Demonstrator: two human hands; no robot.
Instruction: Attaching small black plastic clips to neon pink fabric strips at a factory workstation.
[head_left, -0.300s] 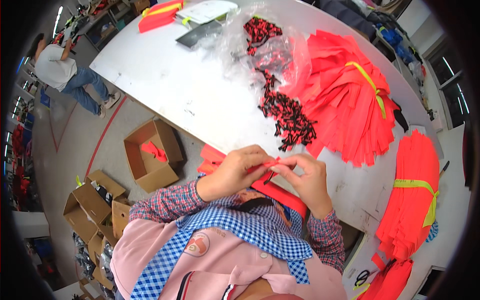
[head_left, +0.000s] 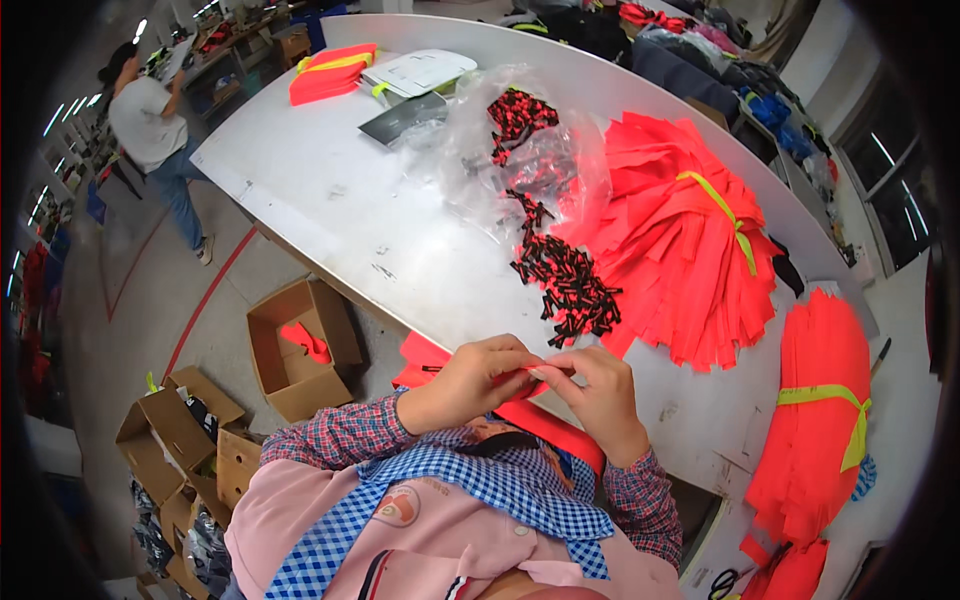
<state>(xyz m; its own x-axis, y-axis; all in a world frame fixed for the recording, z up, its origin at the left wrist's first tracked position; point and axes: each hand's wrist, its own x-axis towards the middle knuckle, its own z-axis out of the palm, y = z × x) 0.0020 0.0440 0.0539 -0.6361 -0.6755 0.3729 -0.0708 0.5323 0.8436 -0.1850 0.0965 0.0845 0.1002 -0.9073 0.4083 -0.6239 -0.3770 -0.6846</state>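
Observation:
My left hand (head_left: 474, 376) and my right hand (head_left: 598, 398) meet fingertip to fingertip at the table's near edge. Both are closed on a bright red-orange fabric strip (head_left: 553, 424), pinching its upper end. The rest of the strip hangs across my lap, over the blue checked apron. Fingers hide whatever else may be in the pinch. Another red strip with a small black mark (head_left: 423, 350) lies at the edge beside my left hand. Beyond the hands is a loose heap of small black-and-red pieces (head_left: 568, 285), some still inside a clear plastic bag (head_left: 470, 150).
A fanned bundle of red strips (head_left: 670, 250) tied with yellow ribbon lies right of the heap. Another tied bundle (head_left: 815, 360) and scissors (head_left: 722, 584) are farther right. Open cardboard boxes (head_left: 345, 325) stand on the floor at left. Another person (head_left: 150, 125) is at far left.
The view has tilted, so the table sits lower in it. My fingertips have come closer together, and the dark piece between them no longer shows. The other person at left has changed stance.

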